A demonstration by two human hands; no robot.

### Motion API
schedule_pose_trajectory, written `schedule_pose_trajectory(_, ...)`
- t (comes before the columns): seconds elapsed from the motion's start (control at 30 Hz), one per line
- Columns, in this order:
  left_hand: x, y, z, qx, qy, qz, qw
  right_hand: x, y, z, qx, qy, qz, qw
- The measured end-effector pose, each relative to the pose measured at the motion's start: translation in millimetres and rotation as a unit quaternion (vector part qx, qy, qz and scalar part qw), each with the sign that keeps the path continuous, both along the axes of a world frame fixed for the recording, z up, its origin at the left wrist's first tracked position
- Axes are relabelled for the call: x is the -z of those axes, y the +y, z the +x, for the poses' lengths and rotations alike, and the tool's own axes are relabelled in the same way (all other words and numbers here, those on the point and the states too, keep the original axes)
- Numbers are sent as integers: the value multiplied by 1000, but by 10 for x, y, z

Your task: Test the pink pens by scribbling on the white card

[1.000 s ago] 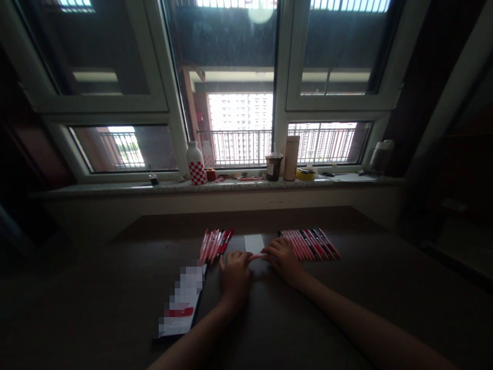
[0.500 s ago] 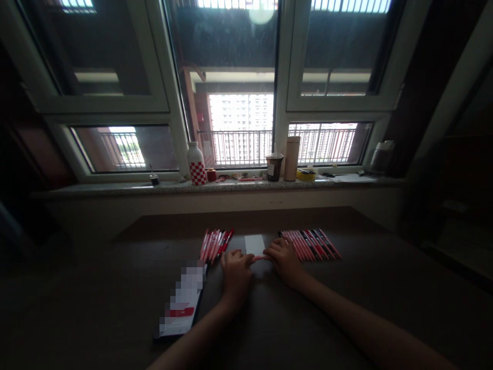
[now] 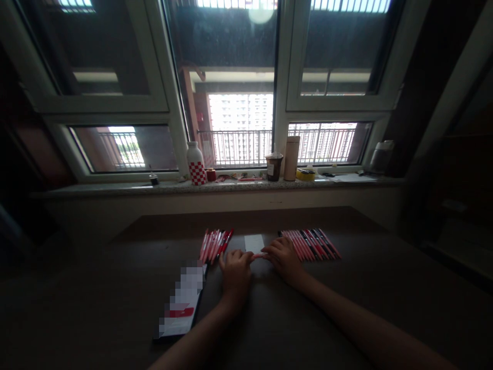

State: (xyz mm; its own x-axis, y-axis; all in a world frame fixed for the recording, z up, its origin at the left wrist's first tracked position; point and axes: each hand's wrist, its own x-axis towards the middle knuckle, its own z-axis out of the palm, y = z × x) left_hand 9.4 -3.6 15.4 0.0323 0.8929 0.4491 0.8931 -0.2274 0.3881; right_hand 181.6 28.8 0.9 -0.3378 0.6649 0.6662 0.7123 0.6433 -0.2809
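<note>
A slim pink pen (image 3: 258,255) lies crosswise between my hands, above the tabletop or on it; I cannot tell which. My left hand (image 3: 235,270) pinches its left end, and my right hand (image 3: 283,257) has its fingers closed on the right end. Just beyond the pen is a small white sheet (image 3: 254,242), partly covered by my right fingers. Several pink, red and dark pens (image 3: 215,245) form a group left of the sheet. Another row of pens (image 3: 314,244) lies side by side on the right, close to my right hand.
A flat dark-edged object with a blurred white face and a red patch (image 3: 181,312) lies beside my left forearm on the brown table (image 3: 127,288). On the windowsill stand a checkered bottle (image 3: 197,167), a dark drink cup (image 3: 273,168) and a tan cylinder (image 3: 291,159).
Both hands have barely shifted, the left one slightly leftward. The pink pen stays between them, and the pen groups lie as before.
</note>
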Motion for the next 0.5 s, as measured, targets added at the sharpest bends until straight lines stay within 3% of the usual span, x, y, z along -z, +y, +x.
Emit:
schedule_pose_trajectory(0.23, 64, 39, -12, -16, -11, 2, 1000, 25, 17, 18, -36, 49, -27, 998)
schedule_pose_trajectory(0.5, 31, 26, -16, -34, -16, -3, 999, -2, 41, 42, -91, 147, -62, 983)
